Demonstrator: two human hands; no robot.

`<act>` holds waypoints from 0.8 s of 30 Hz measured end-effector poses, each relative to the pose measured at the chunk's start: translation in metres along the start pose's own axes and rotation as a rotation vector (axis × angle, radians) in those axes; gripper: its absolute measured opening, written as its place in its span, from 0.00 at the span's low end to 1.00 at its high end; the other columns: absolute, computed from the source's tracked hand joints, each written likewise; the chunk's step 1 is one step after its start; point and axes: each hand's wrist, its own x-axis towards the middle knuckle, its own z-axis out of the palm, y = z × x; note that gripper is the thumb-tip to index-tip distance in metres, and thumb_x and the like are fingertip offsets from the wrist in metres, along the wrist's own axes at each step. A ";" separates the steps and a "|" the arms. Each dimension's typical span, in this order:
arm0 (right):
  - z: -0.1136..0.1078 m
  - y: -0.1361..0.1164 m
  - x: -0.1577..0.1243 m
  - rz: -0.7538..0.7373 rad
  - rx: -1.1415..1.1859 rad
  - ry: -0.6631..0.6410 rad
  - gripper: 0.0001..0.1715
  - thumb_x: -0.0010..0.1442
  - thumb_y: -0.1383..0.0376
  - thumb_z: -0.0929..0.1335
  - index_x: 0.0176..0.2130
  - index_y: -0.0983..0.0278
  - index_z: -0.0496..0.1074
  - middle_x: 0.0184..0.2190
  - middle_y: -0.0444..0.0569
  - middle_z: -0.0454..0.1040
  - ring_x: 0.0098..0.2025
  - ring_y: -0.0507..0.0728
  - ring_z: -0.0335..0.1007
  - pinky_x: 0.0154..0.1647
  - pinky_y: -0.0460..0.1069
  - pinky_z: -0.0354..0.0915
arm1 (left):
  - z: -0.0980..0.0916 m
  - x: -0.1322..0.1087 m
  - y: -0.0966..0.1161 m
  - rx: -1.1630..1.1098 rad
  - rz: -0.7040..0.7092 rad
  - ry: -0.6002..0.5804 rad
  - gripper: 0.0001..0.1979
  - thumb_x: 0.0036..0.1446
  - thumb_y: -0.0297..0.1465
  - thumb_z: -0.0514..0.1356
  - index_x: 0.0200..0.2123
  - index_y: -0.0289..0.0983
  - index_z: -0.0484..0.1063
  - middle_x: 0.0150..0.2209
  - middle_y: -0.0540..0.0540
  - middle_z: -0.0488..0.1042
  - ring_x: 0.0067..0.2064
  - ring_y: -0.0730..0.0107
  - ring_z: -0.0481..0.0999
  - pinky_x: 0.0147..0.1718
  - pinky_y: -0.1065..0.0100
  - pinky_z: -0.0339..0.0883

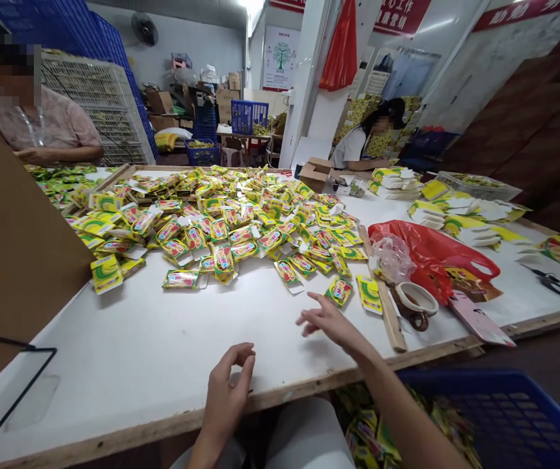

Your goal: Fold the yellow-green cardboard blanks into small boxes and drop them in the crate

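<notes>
At the near edge of the table (138,355), our left hand (227,381) curls loosely, empty; farther in, our right hand (331,322) spreads, empty, near an outlying carton (338,292). We should pinch its sides, leaving the carton pile (224,259) toward the far edge undisturbed.

Mug (413,303): we are seeing it standing beside a red bag (426,246).
Pink phone (480,319): lying nearby.
Fan (144,29): hanging upper left.

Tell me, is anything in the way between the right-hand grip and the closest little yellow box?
Nothing visible stands between the right-hand grip and the nearest yellow box. The wooden strip lies off to the right, past another box.
</notes>
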 end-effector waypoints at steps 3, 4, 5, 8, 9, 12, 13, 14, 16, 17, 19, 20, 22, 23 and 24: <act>0.044 0.012 0.040 -0.018 0.270 0.106 0.37 0.56 0.59 0.68 0.58 0.72 0.51 0.39 0.59 0.76 0.36 0.58 0.77 0.40 0.52 0.71 | -0.002 -0.004 -0.001 -0.007 -0.008 0.042 0.14 0.57 0.40 0.55 0.41 0.38 0.71 0.38 0.43 0.75 0.40 0.64 0.74 0.27 0.72 0.68; 0.054 0.014 0.050 -0.028 0.300 0.127 0.33 0.57 0.59 0.67 0.55 0.72 0.54 0.42 0.61 0.75 0.41 0.59 0.76 0.42 0.51 0.70 | -0.003 -0.004 0.000 -0.016 -0.013 0.052 0.14 0.57 0.40 0.55 0.41 0.38 0.71 0.37 0.43 0.75 0.39 0.64 0.74 0.28 0.72 0.68; 0.060 0.015 0.058 -0.036 0.314 0.144 0.29 0.57 0.59 0.66 0.52 0.72 0.57 0.44 0.62 0.74 0.45 0.60 0.75 0.43 0.50 0.70 | -0.004 -0.004 0.000 -0.028 -0.018 0.059 0.14 0.58 0.40 0.55 0.40 0.38 0.71 0.37 0.43 0.75 0.39 0.64 0.74 0.30 0.71 0.68; 0.061 0.017 0.072 -0.039 0.346 0.201 0.18 0.56 0.60 0.67 0.42 0.70 0.65 0.46 0.64 0.72 0.49 0.60 0.72 0.47 0.49 0.69 | -0.004 -0.002 0.002 -0.061 -0.035 0.065 0.14 0.59 0.40 0.54 0.40 0.37 0.70 0.36 0.43 0.74 0.38 0.65 0.74 0.33 0.69 0.68; 0.057 0.019 0.072 -0.037 0.348 0.210 0.16 0.54 0.60 0.68 0.39 0.69 0.66 0.45 0.63 0.73 0.49 0.60 0.72 0.48 0.50 0.69 | -0.004 -0.001 0.002 -0.067 -0.040 0.062 0.14 0.59 0.40 0.54 0.40 0.37 0.70 0.35 0.43 0.74 0.38 0.65 0.74 0.34 0.68 0.68; 0.040 0.022 0.059 -0.021 0.310 0.188 0.18 0.48 0.59 0.72 0.36 0.68 0.69 0.40 0.60 0.76 0.43 0.61 0.74 0.43 0.53 0.71 | -0.003 0.001 0.001 -0.073 -0.038 0.078 0.14 0.59 0.39 0.54 0.40 0.36 0.70 0.37 0.43 0.74 0.39 0.64 0.74 0.38 0.65 0.68; 0.036 0.023 0.051 -0.023 0.252 0.157 0.18 0.47 0.59 0.73 0.35 0.68 0.70 0.36 0.58 0.77 0.41 0.61 0.75 0.40 0.53 0.72 | -0.003 0.001 0.000 -0.071 -0.024 0.103 0.13 0.59 0.39 0.54 0.41 0.37 0.70 0.38 0.42 0.74 0.40 0.63 0.74 0.41 0.64 0.68; 0.033 0.023 0.041 -0.037 0.168 0.117 0.18 0.46 0.58 0.73 0.34 0.67 0.70 0.33 0.56 0.78 0.38 0.60 0.75 0.37 0.53 0.71 | -0.003 0.002 -0.001 -0.065 0.000 0.135 0.13 0.59 0.38 0.54 0.42 0.37 0.69 0.41 0.42 0.73 0.43 0.63 0.73 0.43 0.63 0.67; 0.033 0.019 0.020 -0.108 -0.050 0.024 0.16 0.48 0.58 0.72 0.32 0.67 0.71 0.29 0.51 0.77 0.34 0.58 0.74 0.34 0.51 0.69 | -0.002 0.003 -0.002 -0.041 0.062 0.186 0.14 0.58 0.36 0.56 0.46 0.38 0.68 0.47 0.41 0.70 0.48 0.61 0.70 0.49 0.60 0.63; 0.037 0.016 0.010 -0.155 -0.152 -0.022 0.13 0.50 0.58 0.71 0.31 0.66 0.71 0.28 0.50 0.77 0.33 0.57 0.73 0.34 0.50 0.68 | -0.002 0.004 -0.002 -0.032 0.089 0.186 0.15 0.58 0.35 0.56 0.48 0.38 0.66 0.49 0.40 0.69 0.51 0.61 0.69 0.52 0.60 0.61; 0.050 0.009 -0.007 -0.234 -0.280 -0.103 0.09 0.54 0.60 0.69 0.30 0.65 0.72 0.28 0.47 0.76 0.32 0.56 0.72 0.35 0.49 0.66 | -0.001 0.006 -0.003 -0.037 0.111 0.120 0.19 0.57 0.33 0.56 0.53 0.39 0.63 0.52 0.40 0.66 0.54 0.61 0.66 0.54 0.59 0.58; 0.057 0.006 -0.013 -0.263 -0.311 -0.136 0.08 0.56 0.61 0.68 0.30 0.64 0.72 0.27 0.46 0.75 0.32 0.55 0.71 0.35 0.49 0.66 | -0.001 0.006 -0.003 -0.049 0.107 0.075 0.20 0.58 0.33 0.56 0.54 0.39 0.61 0.53 0.40 0.66 0.54 0.61 0.66 0.54 0.59 0.59; 0.071 0.002 -0.020 -0.317 -0.330 -0.167 0.08 0.58 0.62 0.66 0.31 0.63 0.71 0.27 0.45 0.74 0.31 0.54 0.70 0.35 0.48 0.66 | -0.001 0.006 -0.003 -0.088 0.086 0.010 0.21 0.58 0.33 0.56 0.55 0.40 0.60 0.52 0.40 0.67 0.52 0.62 0.69 0.51 0.60 0.62; 0.076 0.001 -0.021 -0.349 -0.327 -0.165 0.08 0.59 0.62 0.65 0.31 0.63 0.71 0.28 0.45 0.74 0.32 0.54 0.70 0.35 0.48 0.66 | -0.001 0.006 -0.003 -0.116 0.073 0.000 0.21 0.58 0.33 0.55 0.55 0.40 0.59 0.51 0.40 0.67 0.50 0.62 0.71 0.49 0.61 0.64; 0.080 0.002 -0.022 -0.379 -0.316 -0.156 0.07 0.59 0.63 0.65 0.32 0.63 0.71 0.29 0.46 0.74 0.33 0.54 0.70 0.37 0.48 0.66 | -0.002 0.005 -0.003 -0.150 0.062 -0.002 0.22 0.58 0.33 0.56 0.55 0.40 0.58 0.50 0.41 0.68 0.47 0.64 0.72 0.47 0.62 0.66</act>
